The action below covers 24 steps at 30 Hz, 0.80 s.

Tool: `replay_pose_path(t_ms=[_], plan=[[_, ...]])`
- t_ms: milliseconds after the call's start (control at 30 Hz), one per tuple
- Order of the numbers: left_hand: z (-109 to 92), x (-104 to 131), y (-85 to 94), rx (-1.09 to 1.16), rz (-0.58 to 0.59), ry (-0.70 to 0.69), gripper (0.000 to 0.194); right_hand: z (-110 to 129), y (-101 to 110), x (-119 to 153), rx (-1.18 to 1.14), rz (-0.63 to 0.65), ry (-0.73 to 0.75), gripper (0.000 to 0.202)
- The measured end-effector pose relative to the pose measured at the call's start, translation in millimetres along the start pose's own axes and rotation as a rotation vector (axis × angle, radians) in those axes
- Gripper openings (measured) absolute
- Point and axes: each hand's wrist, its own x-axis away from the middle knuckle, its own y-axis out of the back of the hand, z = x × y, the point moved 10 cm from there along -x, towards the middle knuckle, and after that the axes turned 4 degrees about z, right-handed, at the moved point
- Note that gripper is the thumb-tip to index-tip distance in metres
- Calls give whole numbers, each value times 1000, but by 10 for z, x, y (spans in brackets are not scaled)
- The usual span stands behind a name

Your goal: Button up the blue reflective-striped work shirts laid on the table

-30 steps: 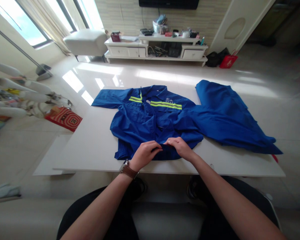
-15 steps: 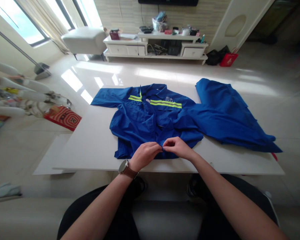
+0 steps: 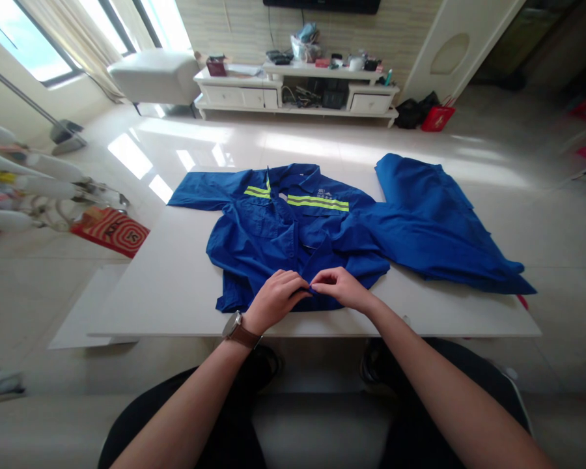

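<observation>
A blue work jacket (image 3: 268, 228) with yellow-green reflective stripes lies front up on the white table (image 3: 166, 273), its collar pointing away from me. Its front is partly overlapped and the lower part is rumpled. At the bottom hem my left hand (image 3: 278, 296), with a brown-strapped watch above it, pinches the jacket's front edge. Facing it, my right hand (image 3: 339, 286) pinches the same edge between thumb and forefinger, the fingertips of both hands almost meeting. Whether a button sits between them is too small to tell.
Blue folded cloth, seemingly trousers (image 3: 420, 189), lies at the table's right, partly beneath the jacket sleeve. A red-and-white bag (image 3: 112, 229) is beyond the table's left edge. Farther back stand a white TV cabinet (image 3: 254, 98), a pale ottoman (image 3: 153, 81) and a red bag (image 3: 438, 118).
The whole view has shifted slightly, so everything appears a little farther left. My left hand's fingers have shifted slightly at the hem; both hands still pinch the jacket edge.
</observation>
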Motion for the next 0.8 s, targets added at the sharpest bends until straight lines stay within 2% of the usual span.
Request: replay_pose_path(t_ms=[200, 433, 600, 667, 800], plan=[[6, -4, -17, -25, -8, 17, 11, -24, 10, -27, -27, -11, 2, 27], [-128, -8, -38, -83, 38, -74, 12, -95, 14, -50, -119, -27, -27, 24], [-152, 3, 46, -85, -41, -72, 18, -62, -12, -44, -131, -5, -19, 22], [-182, 13, 103, -65, -88, -72, 14, -68, 17, -54, -131, -21, -13, 23], [-165, 29, 230, 29, -211, 28, 8, -58, 218, -59, -109, -185, 32, 27]])
